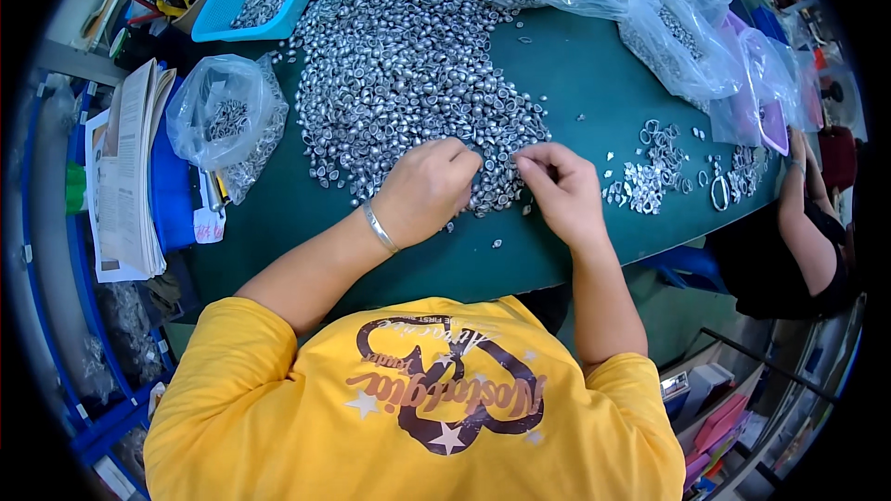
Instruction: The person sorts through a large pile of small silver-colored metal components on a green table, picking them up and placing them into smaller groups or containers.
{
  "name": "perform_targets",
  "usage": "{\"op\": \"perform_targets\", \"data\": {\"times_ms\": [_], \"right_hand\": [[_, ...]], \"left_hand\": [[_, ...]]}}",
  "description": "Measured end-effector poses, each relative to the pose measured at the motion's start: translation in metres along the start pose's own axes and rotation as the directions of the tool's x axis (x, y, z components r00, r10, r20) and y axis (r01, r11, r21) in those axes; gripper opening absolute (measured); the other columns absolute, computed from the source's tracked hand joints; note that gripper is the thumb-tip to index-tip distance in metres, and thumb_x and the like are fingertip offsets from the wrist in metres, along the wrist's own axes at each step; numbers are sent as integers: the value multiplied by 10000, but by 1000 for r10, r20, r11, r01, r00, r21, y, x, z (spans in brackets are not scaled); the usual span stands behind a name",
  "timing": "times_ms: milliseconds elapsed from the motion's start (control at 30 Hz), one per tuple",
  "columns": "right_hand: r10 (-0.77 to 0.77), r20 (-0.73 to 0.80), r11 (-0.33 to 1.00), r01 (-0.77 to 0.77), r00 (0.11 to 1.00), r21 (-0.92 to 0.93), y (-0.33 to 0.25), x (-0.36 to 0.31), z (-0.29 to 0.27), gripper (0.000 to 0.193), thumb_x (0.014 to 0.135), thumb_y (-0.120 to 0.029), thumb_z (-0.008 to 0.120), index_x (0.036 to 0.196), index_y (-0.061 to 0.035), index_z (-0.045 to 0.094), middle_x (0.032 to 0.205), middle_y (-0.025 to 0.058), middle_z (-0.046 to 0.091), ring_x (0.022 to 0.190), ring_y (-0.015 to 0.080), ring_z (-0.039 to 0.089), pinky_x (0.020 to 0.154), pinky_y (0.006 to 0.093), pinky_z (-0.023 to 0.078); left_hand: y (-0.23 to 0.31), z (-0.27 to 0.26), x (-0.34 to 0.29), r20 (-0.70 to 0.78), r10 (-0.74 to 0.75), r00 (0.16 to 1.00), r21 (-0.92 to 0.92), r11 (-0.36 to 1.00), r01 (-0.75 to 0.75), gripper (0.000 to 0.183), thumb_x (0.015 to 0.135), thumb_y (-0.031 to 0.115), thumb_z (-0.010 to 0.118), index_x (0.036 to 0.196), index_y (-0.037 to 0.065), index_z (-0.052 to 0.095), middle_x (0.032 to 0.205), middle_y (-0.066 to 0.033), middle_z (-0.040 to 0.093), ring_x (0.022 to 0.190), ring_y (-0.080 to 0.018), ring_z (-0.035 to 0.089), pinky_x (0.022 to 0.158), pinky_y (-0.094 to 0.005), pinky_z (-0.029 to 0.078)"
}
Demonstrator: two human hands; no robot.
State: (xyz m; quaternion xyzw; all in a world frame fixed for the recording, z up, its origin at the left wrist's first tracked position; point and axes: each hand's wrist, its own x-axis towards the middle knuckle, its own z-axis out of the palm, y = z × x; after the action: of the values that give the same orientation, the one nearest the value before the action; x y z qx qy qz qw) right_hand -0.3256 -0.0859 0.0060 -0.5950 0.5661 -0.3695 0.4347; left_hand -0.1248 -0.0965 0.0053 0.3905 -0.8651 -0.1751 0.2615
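A large heap of small silver-grey metal pieces, rounded and cup-like, spreads over the green table. My left hand, with a silver bangle on its wrist, is closed at the heap's near edge. Its fingertips are turned away, so what they hold is hidden. Just right of the heap, my right hand has thumb and forefinger brought together in a pinch. Anything between them is too small to name. A few loose pieces lie on the table below my hands.
Left of the heap stand a blue plastic basket of metal pieces and a clear bag. More large plastic bags lie at the back right. Small piles of flat pieces and rings sit rightward, near another person's arm.
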Motion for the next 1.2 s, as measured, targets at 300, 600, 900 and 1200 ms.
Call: {"op": "perform_targets", "data": {"times_ms": [300,600,900,1200], "right_hand": [[-295,150,791,329,944,-516,-14,26,21,90,778,-107,629,838,-60,675,768,106,583,752,306,588,674,408,491],[-431,155,700,438,889,-563,-19,38,40,52,752,-87,633,788,-56,655,779,95,579,792,286,582,686,390,486],[-267,179,848,319,947,-422,-17,26,14,73,767,-18,605,832,-23,638,847,126,569,850,315,570,746,400,475],[-93,34,990,96,995,-107,-23,23,10,151,792,48,536,924,0,590,835,164,574,759,320,598,671,375,490]], "left_hand": [[-3,-18,-20,20,-347,938,-407,854,325,170,736,-82,586,884,-8,626,880,-66,592,694,-105,582,611,-205,479],[-8,-20,-27,110,-529,842,-645,606,465,110,752,-56,641,851,-9,640,950,-33,586,747,-58,553,676,-182,471],[2,-27,-30,25,-371,928,-382,854,352,171,753,-37,576,910,9,626,883,-116,601,741,-231,612,673,-297,498],[2,-26,-28,-70,-254,965,-251,940,229,163,754,-59,593,898,9,626,875,-103,583,738,-240,589,639,-296,476]]}}
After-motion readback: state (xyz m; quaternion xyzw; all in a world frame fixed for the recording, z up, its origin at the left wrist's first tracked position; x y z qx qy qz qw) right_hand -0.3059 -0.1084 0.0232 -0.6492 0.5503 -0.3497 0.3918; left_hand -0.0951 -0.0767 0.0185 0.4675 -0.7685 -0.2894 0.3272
